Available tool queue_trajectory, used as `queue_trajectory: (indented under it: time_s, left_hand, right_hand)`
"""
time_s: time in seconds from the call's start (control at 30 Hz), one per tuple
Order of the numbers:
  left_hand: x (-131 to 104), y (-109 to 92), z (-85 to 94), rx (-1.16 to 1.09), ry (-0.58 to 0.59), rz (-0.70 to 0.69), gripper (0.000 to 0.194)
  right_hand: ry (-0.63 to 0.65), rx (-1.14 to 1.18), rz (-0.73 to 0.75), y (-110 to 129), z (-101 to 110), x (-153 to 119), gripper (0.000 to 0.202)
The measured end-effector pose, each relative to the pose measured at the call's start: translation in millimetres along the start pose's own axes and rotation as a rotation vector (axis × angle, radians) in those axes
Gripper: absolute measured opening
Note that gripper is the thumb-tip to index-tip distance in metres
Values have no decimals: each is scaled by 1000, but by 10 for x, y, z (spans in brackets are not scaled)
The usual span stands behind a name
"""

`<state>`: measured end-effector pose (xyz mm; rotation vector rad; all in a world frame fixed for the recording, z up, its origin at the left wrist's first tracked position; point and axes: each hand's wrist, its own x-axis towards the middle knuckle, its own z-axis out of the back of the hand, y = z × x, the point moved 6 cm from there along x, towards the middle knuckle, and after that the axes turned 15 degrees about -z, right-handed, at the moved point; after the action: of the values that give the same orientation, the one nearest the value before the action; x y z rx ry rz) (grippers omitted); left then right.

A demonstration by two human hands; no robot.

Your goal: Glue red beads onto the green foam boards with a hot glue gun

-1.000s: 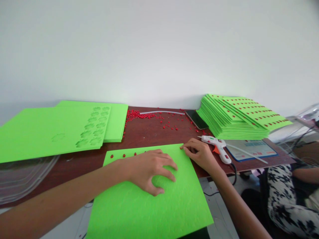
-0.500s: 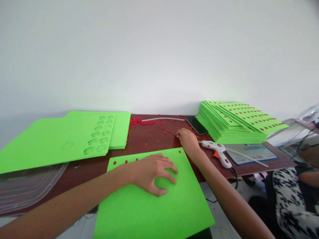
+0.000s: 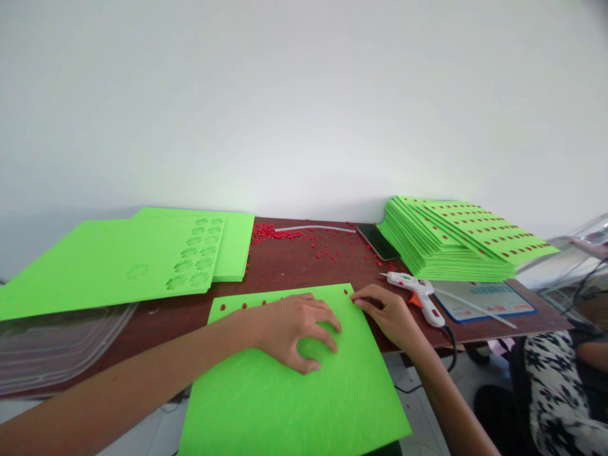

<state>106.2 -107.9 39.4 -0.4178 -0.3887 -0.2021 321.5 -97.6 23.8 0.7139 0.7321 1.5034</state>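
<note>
A bright green sheet [image 3: 294, 405], felt or foam by its look, lies in front of me over the table's near edge. My left hand [image 3: 299, 326] rests on it with the fingers spread. Along the sheet's far edge runs a row of small red pieces [image 3: 244, 306], partly hidden behind that hand. Another red piece [image 3: 346, 292] sits near the far right corner. Right beside that corner, my right hand [image 3: 380, 310] is closed in a pinch, and a speck of red shows at its fingertips.
Loose red pieces [image 3: 266, 233] are scattered at the back, near a clear stick [image 3: 313, 227]. A phone [image 3: 379, 242], a stack of dotted green sheets [image 3: 437, 253] and a white glue gun [image 3: 415, 288] lie to the right. Green sheets with cut shapes [image 3: 109, 259] lie left. A person sits at far right.
My right hand has come back from the scattered red pieces to the sheet's far right corner, fingertips pinched. My left hand has stayed on the sheet. The view has shifted slightly.
</note>
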Motion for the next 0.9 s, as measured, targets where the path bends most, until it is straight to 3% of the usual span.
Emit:
queue_trajectory:
  time_s: [0.2,0.53,0.73,0.9]
  left_hand:
    - [0,-6,7,1,4,2,37]
    - [4,-11,18,4,2,-3,37]
    - [0,-5,6,7,19,8,37]
    - [-3,-9,10,5,18,7,37]
  right_hand:
    - [-57,-66,78,1,-46,-11,15]
    - [24,-77,70,78,-20,-42,12]
    - [-39,6,104,205,-93,153,12]
    - [-10,-8,168,299,-256,312,8]
